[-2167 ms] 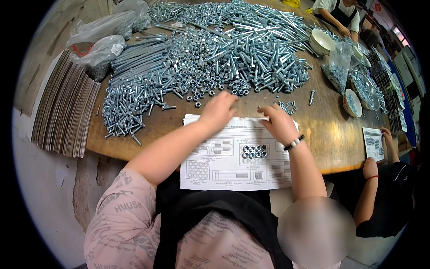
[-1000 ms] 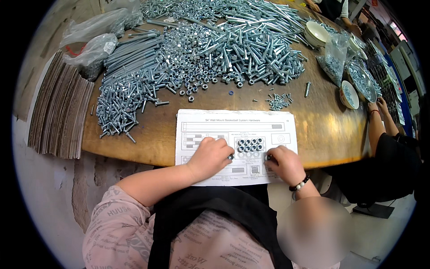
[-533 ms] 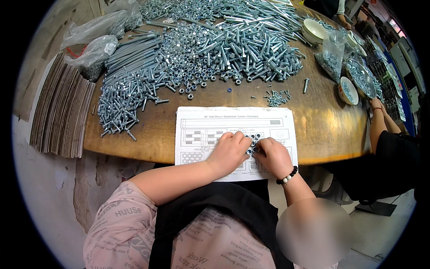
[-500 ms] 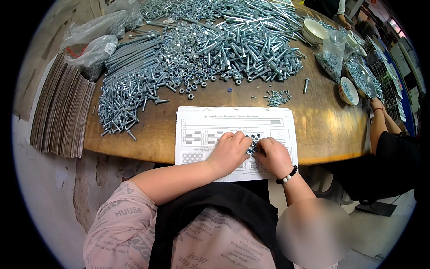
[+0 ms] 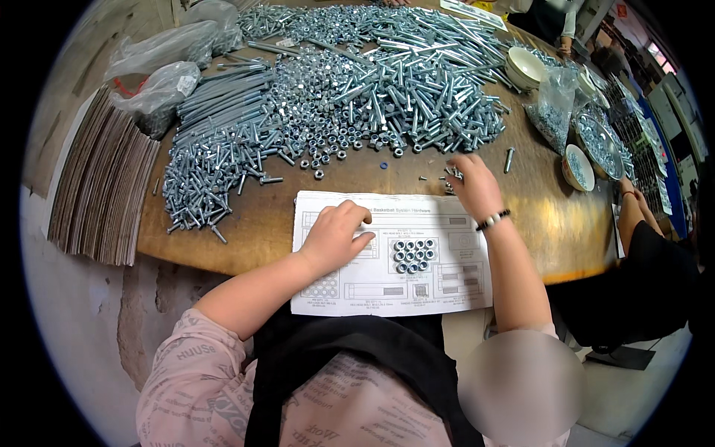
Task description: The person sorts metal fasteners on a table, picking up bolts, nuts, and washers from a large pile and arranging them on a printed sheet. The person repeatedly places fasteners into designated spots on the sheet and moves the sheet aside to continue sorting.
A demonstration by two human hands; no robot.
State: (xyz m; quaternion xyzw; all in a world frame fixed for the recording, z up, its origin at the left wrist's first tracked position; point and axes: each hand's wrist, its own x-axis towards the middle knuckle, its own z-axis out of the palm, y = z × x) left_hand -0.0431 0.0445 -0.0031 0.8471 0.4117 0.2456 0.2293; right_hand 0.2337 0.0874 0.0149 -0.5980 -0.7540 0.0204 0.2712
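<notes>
On the printed hardware sheet, several shiny lock nuts stand in close rows inside a printed box. My left hand hovers over the sheet's left part, to the left of the nuts. Its thumb and forefinger are apart and hold nothing. Beyond the sheet's far right corner, my right hand reaches down to a little pile of small screws. Its fingers curl round them, and the hand hides most of that pile. A dark beaded bracelet with pale beads is on the right wrist.
Heaps of bolts, loose nuts and long rods cover the far table. Cardboard sheets stand at left, near plastic bags. Bowls and a bag of hardware stand at right, beside a co-worker's arm.
My right hand has left the nuts and moved far right to the small screws. My left hand has drawn away leftward, uncovering the rows of nuts. The view has tilted slightly.
</notes>
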